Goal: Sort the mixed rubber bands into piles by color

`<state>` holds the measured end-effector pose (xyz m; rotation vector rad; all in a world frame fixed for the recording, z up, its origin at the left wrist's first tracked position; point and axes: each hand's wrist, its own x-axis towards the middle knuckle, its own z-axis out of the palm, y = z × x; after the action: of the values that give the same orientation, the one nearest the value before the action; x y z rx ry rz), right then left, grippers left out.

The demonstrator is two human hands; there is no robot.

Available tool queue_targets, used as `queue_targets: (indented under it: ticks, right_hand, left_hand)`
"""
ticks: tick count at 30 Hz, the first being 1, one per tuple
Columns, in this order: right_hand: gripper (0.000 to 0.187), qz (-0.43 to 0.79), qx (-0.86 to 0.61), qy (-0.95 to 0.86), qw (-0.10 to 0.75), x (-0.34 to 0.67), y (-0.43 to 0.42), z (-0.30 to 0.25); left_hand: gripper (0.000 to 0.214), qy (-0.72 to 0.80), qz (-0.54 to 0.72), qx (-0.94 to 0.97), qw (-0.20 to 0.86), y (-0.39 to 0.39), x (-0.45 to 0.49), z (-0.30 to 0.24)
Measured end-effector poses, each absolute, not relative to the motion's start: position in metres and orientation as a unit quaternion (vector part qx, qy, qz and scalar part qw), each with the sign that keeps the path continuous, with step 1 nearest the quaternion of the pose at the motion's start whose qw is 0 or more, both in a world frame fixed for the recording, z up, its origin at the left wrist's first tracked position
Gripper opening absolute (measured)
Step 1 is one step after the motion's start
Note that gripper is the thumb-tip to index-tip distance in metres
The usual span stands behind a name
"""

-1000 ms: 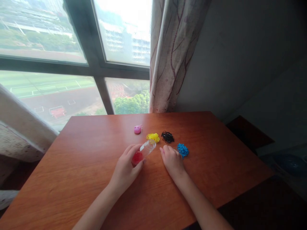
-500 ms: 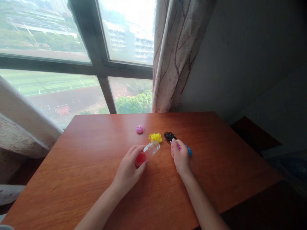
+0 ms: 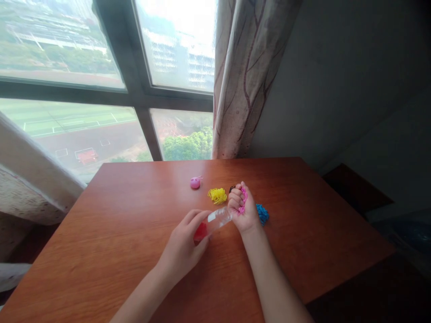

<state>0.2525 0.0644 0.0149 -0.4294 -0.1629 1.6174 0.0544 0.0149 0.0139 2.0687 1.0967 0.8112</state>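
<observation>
My left hand (image 3: pixel 188 240) is wrapped round a clear plastic bottle (image 3: pixel 220 217) with red contents at its base. The bottle is tilted, its mouth toward my right hand. My right hand (image 3: pixel 243 208) is closed in a fist around a bunch of pink rubber bands (image 3: pixel 244 201), some poking out beside the thumb. The bottle's mouth is at the lower edge of that fist; whether they touch I cannot tell. A pile of black rubber bands (image 3: pixel 231 189) is mostly hidden behind the fist. Blue rubber bands (image 3: pixel 262 214) lie just right of my wrist.
Yellow rubber bands (image 3: pixel 217 195) lie in a heap beyond the bottle. Farther back stands a small pink round cap-like thing (image 3: pixel 195 182). The brown wooden table (image 3: pixel 101 233) reaches to a window, with a curtain (image 3: pixel 232 112) beside it.
My right hand has turned over and moved slightly left, to the bottle's mouth, with the pink rubber bands in its fist. The bottle has tipped a little further to the right.
</observation>
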Motion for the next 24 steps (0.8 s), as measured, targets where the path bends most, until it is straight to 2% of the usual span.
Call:
queue_targets:
  ticks: [13,24]
  right_hand:
    - [0.027,0.707,-0.105,-0.02,0.699,0.247,0.065,0.012]
    - [0.03,0.667,-0.168,-0.062,0.724,0.236,0.06,0.02]
  left_hand:
    - [0.038,0.437,0.278,0.805,0.287,0.01,0.055,0.025]
    - [0.036,0.446,0.254,0.811,0.281,0.009,0.055,0.028]
